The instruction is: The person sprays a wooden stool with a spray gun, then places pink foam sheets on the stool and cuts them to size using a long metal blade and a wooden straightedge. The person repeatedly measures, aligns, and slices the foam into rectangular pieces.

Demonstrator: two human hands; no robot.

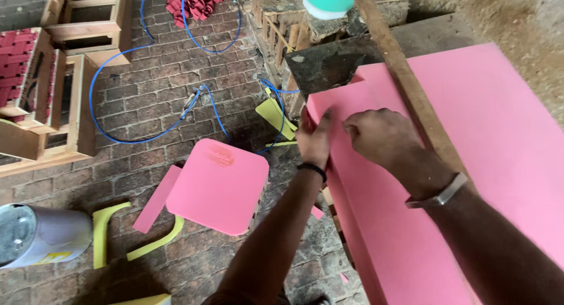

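A large pink foam sheet [487, 140] lies on a raised work surface at the right. My left hand [315, 140] grips the sheet's left edge near its top corner, thumb on the upper face. My right hand [379, 135] rests on top of the foam just beside it, fingers curled and pressing down near the same edge. A long wooden strip [405, 76] lies diagonally across the foam behind my right hand.
On the brick floor lie a rounded pink foam cushion piece [218, 184], a narrow pink offcut [157, 198], yellow foam scraps [108, 228] and a blue hose [141, 137]. Wooden chair frames [64, 99] stand at the left. A metal can [35, 234] sits at lower left.
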